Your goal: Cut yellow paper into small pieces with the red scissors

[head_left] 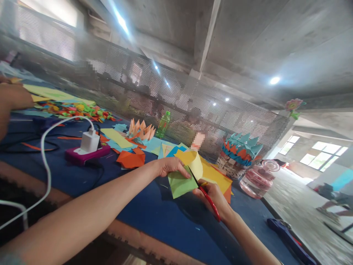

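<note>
Green paper (182,186) hung just above the near part of the blue counter (165,219), between the person's two hands. Judging by its thin edges, it was very light, stiff enough to stand out flat from a small hold, yet easy to crease or tear. It did not look slippery. The left hand (173,167) had its grip closed on the upper left of the piece, thumb laid across the face; that seemed a sound place to hold, since the margin near the blades would sag least there, though the fingers needed to sit back from the metal.

The right hand (212,193) had its grip wrapped about the red-handled scissors (209,200), whose blades lay against the right side of the piece. Scissors of that kind looked rigid and were best held by the loops. A pale yellow flap (197,168) curled up beside the blades, soft and springy; whether it joined the green part could not be told.

Just beyond the hands lay yellow sheets (217,177), and to their left a folded orange piece (131,159). Farther back stood a peach paper crown (141,131), likely crushable and best lifted by its base, and a green bottle (164,125), with a perforated screen (176,95) behind.
</note>
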`<state>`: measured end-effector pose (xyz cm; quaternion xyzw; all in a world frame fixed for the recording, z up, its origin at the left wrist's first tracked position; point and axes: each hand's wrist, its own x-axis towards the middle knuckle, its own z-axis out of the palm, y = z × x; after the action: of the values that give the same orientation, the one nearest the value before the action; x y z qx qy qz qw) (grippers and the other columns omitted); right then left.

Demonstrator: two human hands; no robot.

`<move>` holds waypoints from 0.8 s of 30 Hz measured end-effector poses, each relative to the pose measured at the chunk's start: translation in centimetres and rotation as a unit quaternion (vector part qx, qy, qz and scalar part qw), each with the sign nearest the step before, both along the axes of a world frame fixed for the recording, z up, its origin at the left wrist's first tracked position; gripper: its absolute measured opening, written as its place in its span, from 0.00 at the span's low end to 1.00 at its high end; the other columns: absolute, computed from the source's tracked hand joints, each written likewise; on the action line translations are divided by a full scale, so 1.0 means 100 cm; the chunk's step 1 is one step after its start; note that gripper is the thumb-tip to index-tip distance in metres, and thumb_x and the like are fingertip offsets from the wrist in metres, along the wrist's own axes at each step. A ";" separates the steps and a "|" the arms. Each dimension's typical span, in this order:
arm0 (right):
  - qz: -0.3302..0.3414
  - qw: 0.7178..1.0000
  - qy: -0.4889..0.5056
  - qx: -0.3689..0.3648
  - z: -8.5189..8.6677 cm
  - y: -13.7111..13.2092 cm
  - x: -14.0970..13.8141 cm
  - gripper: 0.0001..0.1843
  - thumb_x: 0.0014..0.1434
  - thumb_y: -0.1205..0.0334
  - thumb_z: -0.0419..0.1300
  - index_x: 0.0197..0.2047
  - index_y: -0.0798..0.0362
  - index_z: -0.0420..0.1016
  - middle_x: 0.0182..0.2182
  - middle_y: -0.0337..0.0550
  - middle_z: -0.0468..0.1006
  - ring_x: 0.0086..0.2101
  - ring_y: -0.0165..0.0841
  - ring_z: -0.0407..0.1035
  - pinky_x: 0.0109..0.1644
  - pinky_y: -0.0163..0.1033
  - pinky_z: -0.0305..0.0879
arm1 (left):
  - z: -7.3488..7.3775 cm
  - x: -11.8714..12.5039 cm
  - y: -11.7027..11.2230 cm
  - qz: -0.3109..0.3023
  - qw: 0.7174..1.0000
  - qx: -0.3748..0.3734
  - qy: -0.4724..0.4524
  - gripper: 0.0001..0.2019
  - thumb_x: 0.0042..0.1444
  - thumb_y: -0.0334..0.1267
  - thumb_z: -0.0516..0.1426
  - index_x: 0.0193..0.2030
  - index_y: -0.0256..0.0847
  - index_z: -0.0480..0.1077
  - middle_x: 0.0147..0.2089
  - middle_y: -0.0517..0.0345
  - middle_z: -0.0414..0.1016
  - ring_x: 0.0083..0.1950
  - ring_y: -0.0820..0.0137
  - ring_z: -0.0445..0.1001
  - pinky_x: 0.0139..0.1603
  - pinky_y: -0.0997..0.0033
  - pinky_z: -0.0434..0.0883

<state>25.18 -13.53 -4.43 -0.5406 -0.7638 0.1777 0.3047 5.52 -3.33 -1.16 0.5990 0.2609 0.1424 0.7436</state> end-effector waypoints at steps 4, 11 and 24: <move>-0.014 1.000 0.004 -0.014 0.000 0.001 -0.002 0.25 0.54 0.38 0.56 0.27 0.54 0.67 0.19 0.33 0.56 0.22 0.27 0.48 0.24 0.33 0.43 | 0.001 0.000 0.000 0.009 1.000 -0.005 0.013 0.14 0.32 0.29 0.69 0.30 0.36 0.79 0.28 0.54 0.81 0.32 0.62 0.79 0.37 0.65 0.76; -0.023 1.000 -0.006 -0.006 0.004 -0.001 -0.005 0.27 0.53 0.36 0.57 0.23 0.53 0.61 0.18 0.33 0.55 0.22 0.27 0.49 0.25 0.34 0.44 | 0.001 0.000 0.002 -0.020 1.000 -0.018 0.012 0.12 0.33 0.29 0.68 0.29 0.36 0.78 0.26 0.54 0.80 0.32 0.61 0.80 0.38 0.63 0.76; -0.010 0.998 -0.054 0.015 0.007 -0.006 -0.009 0.31 0.52 0.30 0.53 0.23 0.52 0.58 0.18 0.31 0.53 0.22 0.25 0.46 0.24 0.34 0.41 | -0.002 0.000 0.005 -0.037 0.999 -0.017 0.014 0.11 0.34 0.29 0.68 0.29 0.38 0.78 0.25 0.57 0.79 0.31 0.61 0.79 0.38 0.61 0.76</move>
<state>24.29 -14.17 -3.69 -0.5526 -0.7760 0.1334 0.2731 5.48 -2.88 -1.38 0.5975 0.2508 0.1019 0.7548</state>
